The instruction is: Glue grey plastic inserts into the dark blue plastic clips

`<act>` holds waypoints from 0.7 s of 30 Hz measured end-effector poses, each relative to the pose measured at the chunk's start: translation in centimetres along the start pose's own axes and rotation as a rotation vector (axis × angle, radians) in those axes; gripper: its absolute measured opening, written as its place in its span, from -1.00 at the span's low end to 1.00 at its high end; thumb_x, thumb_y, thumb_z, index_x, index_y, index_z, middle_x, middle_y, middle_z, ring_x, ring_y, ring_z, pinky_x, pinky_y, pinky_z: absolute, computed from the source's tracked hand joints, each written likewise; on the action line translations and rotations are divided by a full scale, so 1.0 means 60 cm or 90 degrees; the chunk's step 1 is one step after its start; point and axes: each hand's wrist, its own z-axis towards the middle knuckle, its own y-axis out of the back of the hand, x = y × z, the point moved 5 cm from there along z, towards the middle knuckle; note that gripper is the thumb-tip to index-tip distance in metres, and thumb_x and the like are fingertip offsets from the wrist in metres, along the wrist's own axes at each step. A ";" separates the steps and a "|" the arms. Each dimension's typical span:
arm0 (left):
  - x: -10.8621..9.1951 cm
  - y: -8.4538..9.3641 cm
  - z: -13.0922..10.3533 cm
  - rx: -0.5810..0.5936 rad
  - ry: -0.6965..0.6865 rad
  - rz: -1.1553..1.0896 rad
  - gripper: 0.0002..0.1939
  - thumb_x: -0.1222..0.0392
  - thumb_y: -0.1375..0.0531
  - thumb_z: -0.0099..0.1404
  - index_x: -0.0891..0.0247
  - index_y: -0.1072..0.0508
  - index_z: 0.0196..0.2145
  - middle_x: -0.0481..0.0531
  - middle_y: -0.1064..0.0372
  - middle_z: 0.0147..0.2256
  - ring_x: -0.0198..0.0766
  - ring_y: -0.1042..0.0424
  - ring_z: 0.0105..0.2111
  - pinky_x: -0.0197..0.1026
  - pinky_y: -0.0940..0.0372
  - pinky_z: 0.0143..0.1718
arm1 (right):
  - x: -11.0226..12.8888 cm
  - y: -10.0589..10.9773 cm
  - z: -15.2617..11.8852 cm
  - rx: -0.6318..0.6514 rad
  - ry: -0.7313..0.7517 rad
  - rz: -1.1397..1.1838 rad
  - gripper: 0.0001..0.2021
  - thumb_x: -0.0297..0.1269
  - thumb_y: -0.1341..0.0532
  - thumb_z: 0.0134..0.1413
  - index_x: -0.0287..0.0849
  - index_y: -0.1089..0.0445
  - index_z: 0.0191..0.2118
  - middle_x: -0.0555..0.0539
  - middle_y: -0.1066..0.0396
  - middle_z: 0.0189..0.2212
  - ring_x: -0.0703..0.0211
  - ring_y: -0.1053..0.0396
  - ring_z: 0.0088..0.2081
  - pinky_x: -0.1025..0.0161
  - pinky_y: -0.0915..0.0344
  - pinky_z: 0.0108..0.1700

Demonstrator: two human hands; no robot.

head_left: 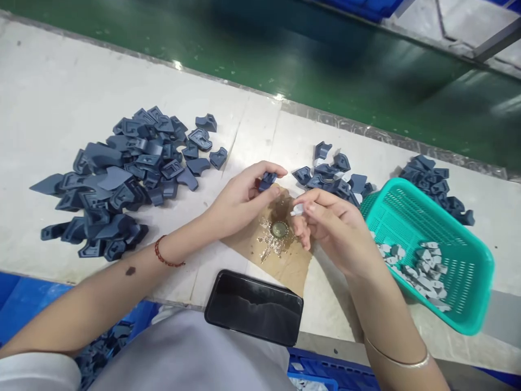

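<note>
Between the thumb and fingers of my left hand (244, 198) is a dark blue plastic part (267, 181), partly covered by the fingers. My right hand (331, 222) pinches a small white plastic piece (298, 209) a short way to the right of it; the two pieces are apart. Below and between the hands, a small round cap-like object (279, 229) sits in a shiny wet-looking patch on a brown sheet (295, 266). Just beyond my right hand lies a small group of dark blue parts (325, 169), some with white pieces showing.
A big pile of dark blue parts (142, 157) spreads over the left of the white table (49, 119). On the right, a green basket (474, 293) holds white pieces (425, 269), with more blue parts (427, 182) behind it. A phone (254, 307) lies at the near edge.
</note>
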 end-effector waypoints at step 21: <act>0.023 -0.004 -0.003 -0.063 0.061 -0.116 -0.64 0.35 -0.29 0.34 0.18 -0.42 0.06 0.00 -0.55 -0.18 -0.24 -0.63 -0.24 -0.21 -0.55 -0.16 | 0.024 0.018 -0.017 -0.012 0.154 -0.433 -0.77 -0.23 -0.42 0.18 -0.02 -0.58 -0.04 0.00 -0.63 -0.25 0.19 -0.59 -0.25 0.28 -0.58 -0.18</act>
